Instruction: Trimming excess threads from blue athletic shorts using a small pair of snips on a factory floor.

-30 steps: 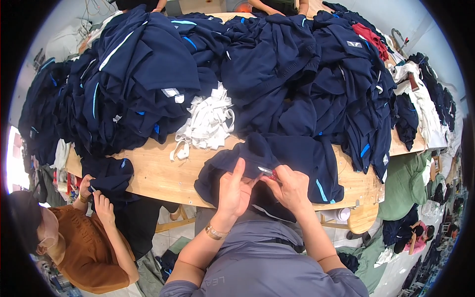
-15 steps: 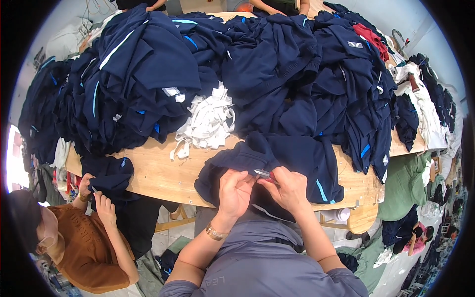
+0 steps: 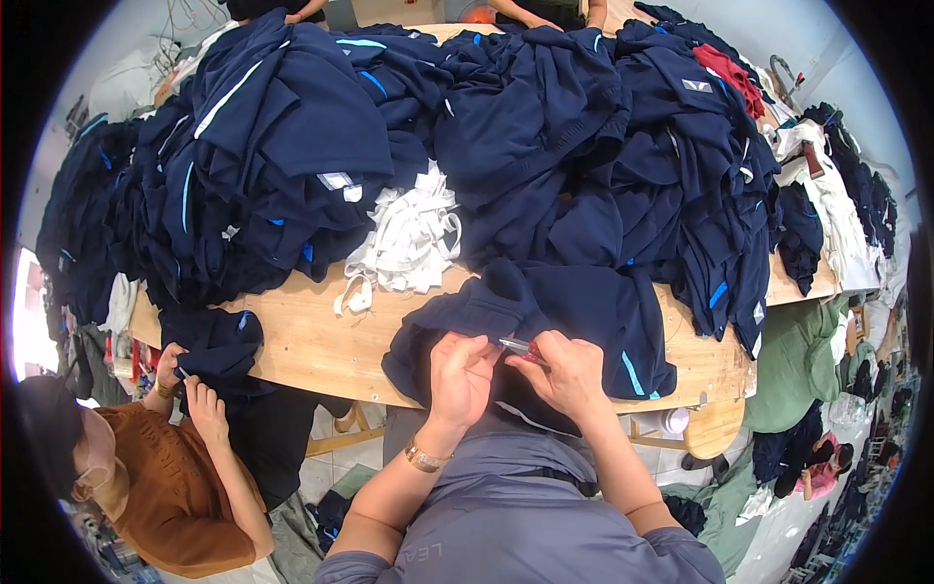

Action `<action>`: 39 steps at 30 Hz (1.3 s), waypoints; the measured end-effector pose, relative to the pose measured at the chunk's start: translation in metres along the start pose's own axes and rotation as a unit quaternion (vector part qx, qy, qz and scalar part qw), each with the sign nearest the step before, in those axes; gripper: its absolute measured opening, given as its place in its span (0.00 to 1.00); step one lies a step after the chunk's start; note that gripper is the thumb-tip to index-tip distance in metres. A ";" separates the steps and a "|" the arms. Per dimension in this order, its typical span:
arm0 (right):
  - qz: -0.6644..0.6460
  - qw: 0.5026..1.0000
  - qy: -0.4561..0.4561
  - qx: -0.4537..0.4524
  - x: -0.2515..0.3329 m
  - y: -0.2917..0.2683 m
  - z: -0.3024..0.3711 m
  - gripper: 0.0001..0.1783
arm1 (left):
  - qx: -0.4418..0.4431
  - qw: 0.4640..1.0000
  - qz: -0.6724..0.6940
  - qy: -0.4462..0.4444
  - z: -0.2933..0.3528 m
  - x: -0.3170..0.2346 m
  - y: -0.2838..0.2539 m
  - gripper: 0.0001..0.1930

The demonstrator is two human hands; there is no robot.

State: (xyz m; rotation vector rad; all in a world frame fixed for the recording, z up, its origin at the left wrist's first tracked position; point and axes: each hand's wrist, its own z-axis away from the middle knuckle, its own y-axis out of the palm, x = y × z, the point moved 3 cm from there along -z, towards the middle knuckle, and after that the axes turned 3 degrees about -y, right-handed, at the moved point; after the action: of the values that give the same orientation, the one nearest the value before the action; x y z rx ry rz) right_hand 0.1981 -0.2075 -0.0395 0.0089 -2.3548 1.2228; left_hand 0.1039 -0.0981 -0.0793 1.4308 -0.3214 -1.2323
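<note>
A navy garment (image 3: pixel 582 304) with a light blue stripe lies at the table's front edge, partly hanging over it. My left hand (image 3: pixel 459 382) is closed on its near part, thumb and fingers pinched at the cloth. In my closed right hand (image 3: pixel 570 376) is a small pair of scissors (image 3: pixel 515 345) with red handles. Their metal blades point left toward my left fingertips, just above the garment. Whatever lies between the fingertips is too small to make out.
Heaps of navy garments (image 3: pixel 302 117) cover the back of the wooden table (image 3: pixel 311 341). A pile of white strips (image 3: pixel 413 234) lies before them. A co-worker in a brown top (image 3: pixel 180 477) handles navy cloth at my left. Other people's arms show at the far edge.
The scissors' blades have come closer together and tilted slightly. My hands stay in nearly the same place on the garment.
</note>
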 end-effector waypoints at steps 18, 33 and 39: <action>-0.322 0.917 0.232 -0.030 -0.017 0.011 0.008 0.16 | 0.023 1.000 -0.008 0.005 -0.001 0.001 0.008 0.10; -0.283 0.951 0.072 -0.102 0.005 0.012 -0.003 0.20 | 0.033 0.998 0.002 -0.060 -0.006 0.009 0.001 0.20; -0.238 0.958 0.119 -0.109 -0.008 0.011 -0.007 0.21 | 0.067 0.984 -0.094 -0.138 -0.002 0.012 0.000 0.26</action>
State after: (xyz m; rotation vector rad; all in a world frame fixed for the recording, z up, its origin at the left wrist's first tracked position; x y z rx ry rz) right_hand 0.2060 -0.1970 -0.0478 0.3186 -2.0947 0.6893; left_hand 0.1106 -0.1062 -0.0854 1.4295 -0.4737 -1.5944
